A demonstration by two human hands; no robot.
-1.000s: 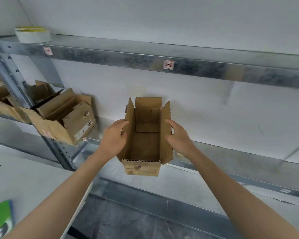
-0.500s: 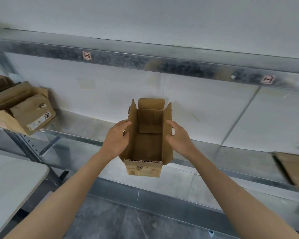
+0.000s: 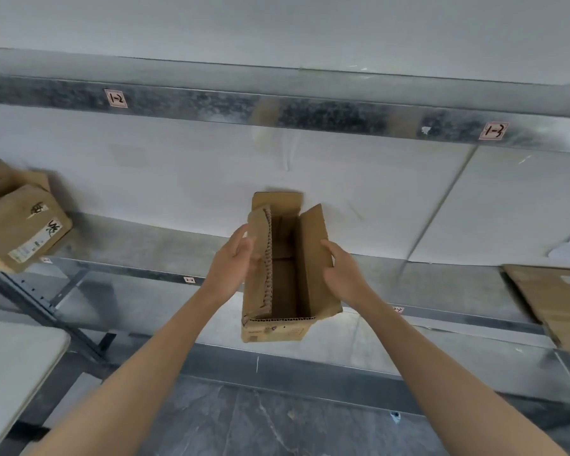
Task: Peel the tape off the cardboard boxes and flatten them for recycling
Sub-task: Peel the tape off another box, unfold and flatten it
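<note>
While aloft — box (image 3: 285,284) between hands (image 3: 231,262) (image 3: 343,269)

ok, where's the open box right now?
Head view, centre: the open cardboard box is held in the air between the left hand and the right hand, in front of the lower metal shelf.

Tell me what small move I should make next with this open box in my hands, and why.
Probably push the left hand inward against the cardboard box on its long left wall while the right hand holds the right one, folding it flat. The box is open, its flaps are up, the left wall leans inward, and no tape shows from here.
</note>
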